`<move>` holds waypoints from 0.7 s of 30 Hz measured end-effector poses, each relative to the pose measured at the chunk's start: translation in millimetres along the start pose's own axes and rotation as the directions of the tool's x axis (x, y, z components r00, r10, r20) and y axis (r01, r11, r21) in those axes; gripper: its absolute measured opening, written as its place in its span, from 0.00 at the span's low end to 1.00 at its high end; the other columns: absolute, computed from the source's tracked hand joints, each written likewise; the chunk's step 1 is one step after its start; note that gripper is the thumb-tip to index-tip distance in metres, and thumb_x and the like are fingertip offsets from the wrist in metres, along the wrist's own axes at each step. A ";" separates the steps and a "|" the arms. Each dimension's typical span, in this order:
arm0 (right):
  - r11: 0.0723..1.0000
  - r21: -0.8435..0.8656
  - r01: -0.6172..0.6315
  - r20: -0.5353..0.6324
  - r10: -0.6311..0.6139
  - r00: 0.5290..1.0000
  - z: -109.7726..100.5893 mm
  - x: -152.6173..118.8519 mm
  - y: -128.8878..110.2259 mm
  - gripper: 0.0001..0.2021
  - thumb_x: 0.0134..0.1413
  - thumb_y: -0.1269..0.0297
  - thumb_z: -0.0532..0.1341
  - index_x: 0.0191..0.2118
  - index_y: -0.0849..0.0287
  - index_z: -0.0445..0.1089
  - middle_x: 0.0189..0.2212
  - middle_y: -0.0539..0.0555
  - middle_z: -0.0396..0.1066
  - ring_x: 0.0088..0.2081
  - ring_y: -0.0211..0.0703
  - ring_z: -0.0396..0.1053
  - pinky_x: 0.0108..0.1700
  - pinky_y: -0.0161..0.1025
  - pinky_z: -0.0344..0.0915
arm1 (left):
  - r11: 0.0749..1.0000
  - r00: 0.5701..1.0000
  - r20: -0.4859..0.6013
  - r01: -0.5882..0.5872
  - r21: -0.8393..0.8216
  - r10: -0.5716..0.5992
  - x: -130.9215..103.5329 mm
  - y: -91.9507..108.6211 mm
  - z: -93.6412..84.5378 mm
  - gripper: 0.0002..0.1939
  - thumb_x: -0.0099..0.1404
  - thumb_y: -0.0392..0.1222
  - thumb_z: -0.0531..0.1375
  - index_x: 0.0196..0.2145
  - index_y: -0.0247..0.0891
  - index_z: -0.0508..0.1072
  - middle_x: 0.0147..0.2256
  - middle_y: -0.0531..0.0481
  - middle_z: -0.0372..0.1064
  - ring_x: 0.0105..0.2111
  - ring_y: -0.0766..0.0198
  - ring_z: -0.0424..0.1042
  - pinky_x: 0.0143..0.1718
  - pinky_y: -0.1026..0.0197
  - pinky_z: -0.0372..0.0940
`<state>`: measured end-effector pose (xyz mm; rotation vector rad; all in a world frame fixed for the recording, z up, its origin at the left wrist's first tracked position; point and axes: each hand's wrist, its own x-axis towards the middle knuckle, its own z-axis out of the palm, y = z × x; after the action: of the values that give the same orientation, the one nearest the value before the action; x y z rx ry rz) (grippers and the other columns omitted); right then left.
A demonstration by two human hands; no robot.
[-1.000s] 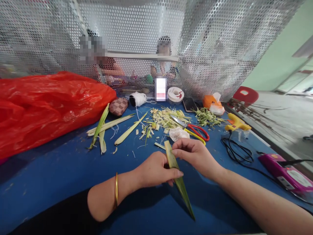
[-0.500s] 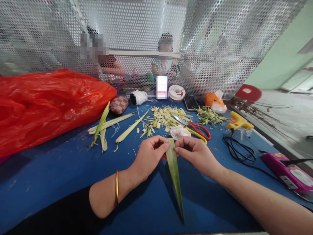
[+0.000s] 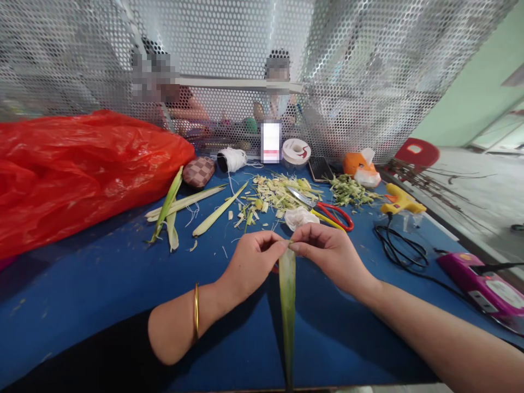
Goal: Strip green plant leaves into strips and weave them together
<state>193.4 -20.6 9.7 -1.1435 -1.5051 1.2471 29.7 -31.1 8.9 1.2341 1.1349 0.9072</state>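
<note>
A long green leaf (image 3: 288,305), pale at its wide top and tapering downward, hangs between my hands over the blue table. My left hand (image 3: 254,259) pinches its upper end between thumb and fingers, and a gold bangle circles that wrist. From the other side my right hand (image 3: 323,248) grips the same end, its thumb and fingertips close to the left thumb. The fingers partly hide the leaf's top edge. Just beyond the hands lie a crumpled white tissue (image 3: 301,218) and scissors (image 3: 327,213) with red and yellow handles.
Leaf scraps (image 3: 278,194) and several loose leaf strips (image 3: 219,210) lie behind. A red plastic bag (image 3: 90,174) fills the left. White string (image 3: 234,160), a ribbon spool (image 3: 296,152) and a phone (image 3: 271,142) stand at the back. Right: a yellow glue gun (image 3: 401,200), its cable, a purple power strip (image 3: 483,284).
The leaf's top end has been turned over between my fingertips, and its tip has swung left and nearer. My two hands have come closer together.
</note>
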 end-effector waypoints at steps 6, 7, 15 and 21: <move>0.999 0.041 -0.021 0.010 0.021 1.000 -0.3 1.0 1.3 0.09 0.40 0.62 0.70 0.25 0.59 0.71 0.22 0.47 0.69 0.25 0.35 0.65 0.29 0.34 0.64 | 0.995 0.998 0.014 -0.065 0.073 0.064 0.0 -0.3 -1.5 0.11 0.59 0.44 0.58 0.25 0.34 0.71 0.20 0.55 0.62 0.21 0.70 0.60 0.22 0.67 0.57; 0.998 0.048 -0.028 0.007 0.028 1.000 -0.1 0.9 1.6 0.09 0.39 0.62 0.70 0.25 0.59 0.71 0.22 0.47 0.70 0.25 0.35 0.65 0.29 0.34 0.64 | 0.993 0.997 0.015 -0.078 0.086 0.077 0.1 -0.5 -1.7 0.11 0.60 0.43 0.58 0.24 0.34 0.71 0.20 0.56 0.61 0.21 0.71 0.59 0.22 0.67 0.56; 0.999 0.022 -0.029 0.015 0.028 0.999 -0.2 -0.1 2.2 0.10 0.39 0.62 0.70 0.24 0.60 0.71 0.21 0.47 0.69 0.24 0.35 0.65 0.28 0.34 0.63 | 0.976 0.988 -0.021 -0.145 0.165 0.150 -0.1 -2.6 -2.8 0.10 0.59 0.41 0.58 0.25 0.34 0.74 0.21 0.53 0.65 0.23 0.69 0.60 0.24 0.66 0.56; 0.990 -0.130 0.058 0.007 -0.057 0.998 -1.0 -3.2 3.5 0.06 0.45 0.64 0.66 0.27 0.60 0.70 0.22 0.47 0.67 0.25 0.35 0.63 0.28 0.34 0.60 | 0.985 0.992 -0.047 -0.113 0.129 0.120 -1.1 -0.4 -0.2 0.09 0.57 0.41 0.58 0.24 0.33 0.73 0.21 0.53 0.64 0.22 0.69 0.60 0.24 0.66 0.57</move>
<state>195.5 -23.2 6.2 -1.1736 -1.6302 1.1262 29.2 -32.1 8.7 1.3983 1.1882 0.9734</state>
